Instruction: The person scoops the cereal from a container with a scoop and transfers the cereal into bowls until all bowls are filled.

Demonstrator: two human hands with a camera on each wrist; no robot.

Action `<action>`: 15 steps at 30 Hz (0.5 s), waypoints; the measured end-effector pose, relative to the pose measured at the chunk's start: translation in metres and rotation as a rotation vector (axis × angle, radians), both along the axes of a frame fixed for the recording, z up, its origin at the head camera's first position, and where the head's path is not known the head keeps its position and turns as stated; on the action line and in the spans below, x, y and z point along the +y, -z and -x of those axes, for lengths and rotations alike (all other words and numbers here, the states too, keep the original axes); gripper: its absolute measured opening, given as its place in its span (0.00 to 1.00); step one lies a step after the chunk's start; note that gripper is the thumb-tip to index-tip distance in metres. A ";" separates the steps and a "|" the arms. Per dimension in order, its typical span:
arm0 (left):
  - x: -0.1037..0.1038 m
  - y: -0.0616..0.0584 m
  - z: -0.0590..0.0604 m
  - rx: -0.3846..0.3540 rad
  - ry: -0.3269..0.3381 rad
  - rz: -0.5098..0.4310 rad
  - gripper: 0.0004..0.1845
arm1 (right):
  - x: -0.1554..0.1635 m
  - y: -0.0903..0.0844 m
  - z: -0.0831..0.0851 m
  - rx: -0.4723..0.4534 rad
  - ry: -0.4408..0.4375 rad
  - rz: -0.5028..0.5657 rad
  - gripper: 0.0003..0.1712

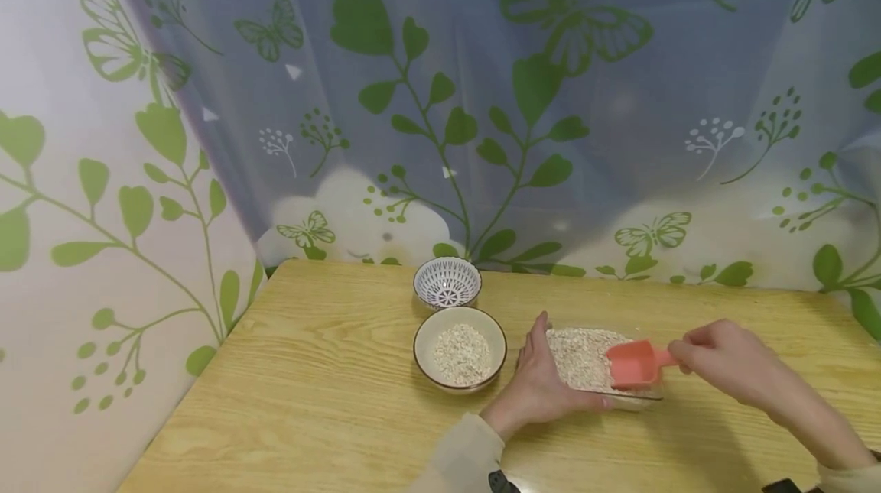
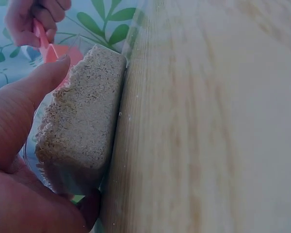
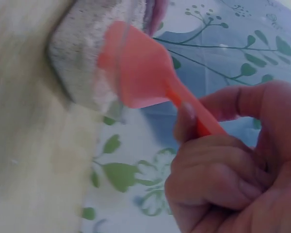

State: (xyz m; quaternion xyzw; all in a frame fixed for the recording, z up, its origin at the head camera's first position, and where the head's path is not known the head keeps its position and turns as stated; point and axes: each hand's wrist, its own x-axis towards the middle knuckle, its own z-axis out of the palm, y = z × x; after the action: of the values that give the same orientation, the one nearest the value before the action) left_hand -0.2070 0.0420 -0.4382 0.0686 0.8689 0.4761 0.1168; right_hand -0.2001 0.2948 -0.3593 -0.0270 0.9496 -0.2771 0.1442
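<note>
A clear rectangular container (image 2: 89,124) full of rolled oats (image 1: 581,355) stands on the table at the right in the head view. My left hand (image 1: 540,382) grips its left end, thumb along the near side and fingers round the far corner. My right hand (image 1: 723,359) holds the handle of a coral-red scoop (image 1: 632,364), whose blade dips into the oats at the container's right end. In the right wrist view the handle lies between thumb and curled fingers. Left of my left hand sits a cream bowl (image 1: 423,359) with a dark rim, holding some oats.
Behind the cream bowl stands a smaller patterned bowl (image 1: 447,283), with no oats seen in it. The wooden table (image 1: 310,386) ends at the back against a hanging cloth (image 1: 440,134) printed with leaves and butterflies. A pale printed cloth (image 1: 103,271) hangs at the left.
</note>
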 end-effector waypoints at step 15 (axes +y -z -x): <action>0.000 0.000 0.000 0.003 0.002 -0.011 0.74 | 0.016 0.051 0.012 -0.114 -0.077 0.457 0.17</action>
State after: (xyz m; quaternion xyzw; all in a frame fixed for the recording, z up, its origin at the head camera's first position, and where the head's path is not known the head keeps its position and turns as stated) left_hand -0.2073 0.0421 -0.4382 0.0707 0.8662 0.4809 0.1157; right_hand -0.2123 0.3111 -0.4101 -0.0792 0.8507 -0.4803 0.1981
